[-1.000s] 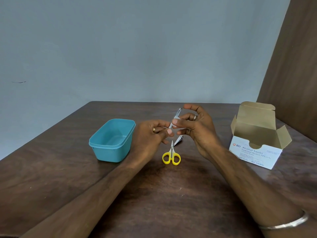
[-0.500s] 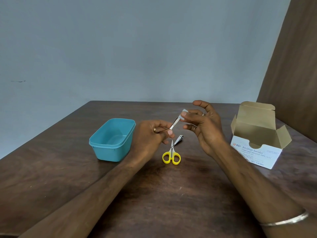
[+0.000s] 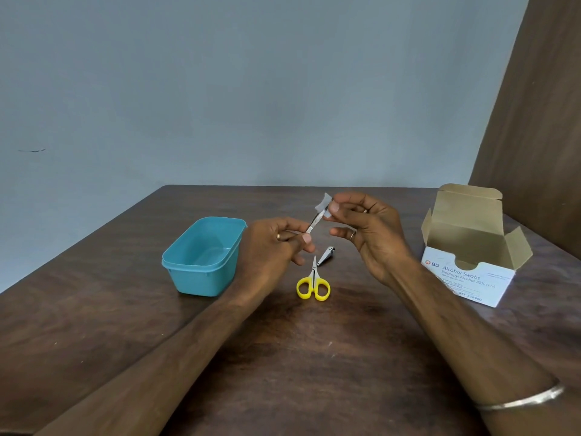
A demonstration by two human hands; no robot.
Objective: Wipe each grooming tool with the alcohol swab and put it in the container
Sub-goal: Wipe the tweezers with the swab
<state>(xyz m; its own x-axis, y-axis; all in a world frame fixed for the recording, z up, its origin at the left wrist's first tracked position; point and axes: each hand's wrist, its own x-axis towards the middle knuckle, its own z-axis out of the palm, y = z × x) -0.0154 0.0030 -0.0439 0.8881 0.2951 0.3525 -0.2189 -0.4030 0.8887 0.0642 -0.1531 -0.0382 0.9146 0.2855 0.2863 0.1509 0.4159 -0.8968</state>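
My left hand [image 3: 276, 243] grips the lower end of a thin metal tool [image 3: 314, 222], perhaps tweezers or a file, which points up and to the right. My right hand [image 3: 367, 231] pinches a small white alcohol swab [image 3: 324, 203] around the tool's upper tip. Both hands hover above the table. Below them lie yellow-handled scissors [image 3: 313, 286] and a small metal nail clipper [image 3: 327, 255]. A teal plastic container [image 3: 204, 256] stands open to the left, with nothing visible inside.
An open white cardboard box of alcohol swabs [image 3: 471, 275] stands at the right on the dark wooden table [image 3: 283, 357]. A brown panel [image 3: 540, 121] rises behind it. A grey wall is at the back.
My right hand has slid the swab up along the metal tool from near my left fingers to its tip. My left hand has stayed in place.
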